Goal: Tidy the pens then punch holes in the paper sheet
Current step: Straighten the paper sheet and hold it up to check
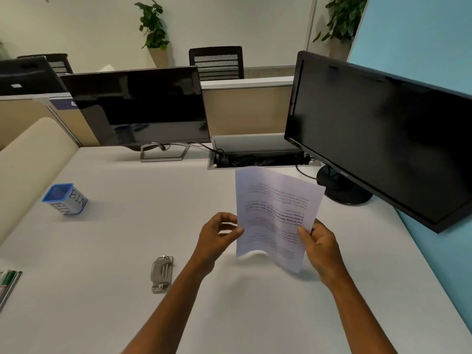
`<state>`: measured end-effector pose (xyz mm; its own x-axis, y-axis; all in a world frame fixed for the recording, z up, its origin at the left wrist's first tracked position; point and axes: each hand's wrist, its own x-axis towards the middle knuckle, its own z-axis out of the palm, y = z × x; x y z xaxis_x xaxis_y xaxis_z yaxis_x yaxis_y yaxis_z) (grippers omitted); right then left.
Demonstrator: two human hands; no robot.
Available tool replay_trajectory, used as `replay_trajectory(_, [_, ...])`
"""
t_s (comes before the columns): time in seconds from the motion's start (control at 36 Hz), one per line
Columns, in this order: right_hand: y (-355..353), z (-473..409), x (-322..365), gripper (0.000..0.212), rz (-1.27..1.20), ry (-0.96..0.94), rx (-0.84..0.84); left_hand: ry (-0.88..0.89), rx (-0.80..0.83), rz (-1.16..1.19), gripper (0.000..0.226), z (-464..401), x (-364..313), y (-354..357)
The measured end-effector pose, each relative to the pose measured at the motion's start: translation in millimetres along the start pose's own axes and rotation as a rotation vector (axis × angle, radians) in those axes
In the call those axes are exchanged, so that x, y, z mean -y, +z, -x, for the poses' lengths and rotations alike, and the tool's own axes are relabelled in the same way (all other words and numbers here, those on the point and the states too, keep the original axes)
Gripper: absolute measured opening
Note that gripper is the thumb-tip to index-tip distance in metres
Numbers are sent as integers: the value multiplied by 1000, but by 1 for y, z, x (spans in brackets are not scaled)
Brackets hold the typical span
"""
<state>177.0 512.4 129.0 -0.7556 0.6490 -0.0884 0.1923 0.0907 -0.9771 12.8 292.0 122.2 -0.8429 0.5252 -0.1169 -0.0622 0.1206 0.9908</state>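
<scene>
A printed paper sheet (275,215) was held up above the white desk (107,290), right of centre and in front of two dark monitors. Its text faced the camera upside down, and its lower edge curled and lifted clear of the desktop. The right hand (320,247) gripped the sheet's right edge, thumb on the front and fingers curled behind. The left hand (217,236) pinched the left edge between thumb and curled fingers. Both forearms reached in from the bottom of the view.

A grey metal hole punch (162,273) lay flat on the desk to the left of the left forearm, well apart from the sheet. Farther left stood a blue pen holder (65,199) lettered "BIN", tilted in the wide-angle view. At the far left edge, what looked like pens (9,282) showed only partly, cut off by the frame.

Behind the sheet, a cable tray (255,155) sat open in the desk, with leads running from it. The left monitor (138,108) stood on a grey frame stand; the right monitor (378,134) loomed closer on a round black base. An office chair (217,62) and potted plants (153,26) stood beyond the partition.
</scene>
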Motion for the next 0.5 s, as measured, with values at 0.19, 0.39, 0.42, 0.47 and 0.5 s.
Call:
replay_trajectory(0.19, [2, 5, 9, 41, -1, -76, 7, 64, 44, 69, 50, -5, -23, 20])
replay_trajectory(0.39, [4, 10, 5, 41, -20, -112, -75, 143, -34, 10, 37, 1, -25, 31])
replay_trajectory(0.42, [5, 11, 3, 41, -26, -108, -81, 146, -40, 6, 37, 3, -22, 33])
replay_trajectory(0.47, [8, 12, -6, 38, -31, -89, -87, 130, -48, -9, 38, 8, -13, 36])
replay_trajectory(0.5, [10, 13, -12, 35, -32, -72, -88, 113, -49, -25, 38, 11, -7, 37])
